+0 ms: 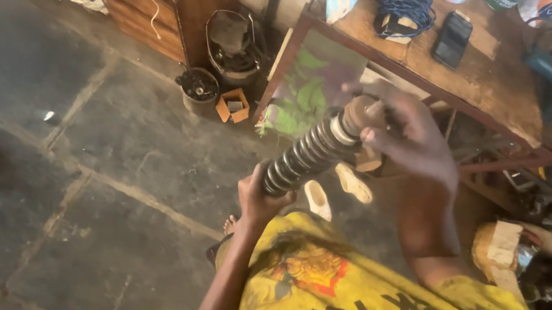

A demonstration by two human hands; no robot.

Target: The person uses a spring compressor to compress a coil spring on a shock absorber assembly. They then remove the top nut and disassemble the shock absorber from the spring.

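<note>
Your left hand (258, 197) clamps the lower end of the dark coiled metal shock spring (305, 154); your right hand (406, 136) grips its tan upper cap, axis slanting up-right.

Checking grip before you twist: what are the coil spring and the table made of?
The coil spring, held by the left hand and right hand, looks like dark steel with a dull, grimy finish: glints along thick round coils. The table looks like worn, unvarnished wood, brown with visible grain and stains.

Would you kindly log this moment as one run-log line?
left hand: grips lower end of coil spring shock absorber | right hand: wraps its top end | nearby: wooden table, dark phone
</note>
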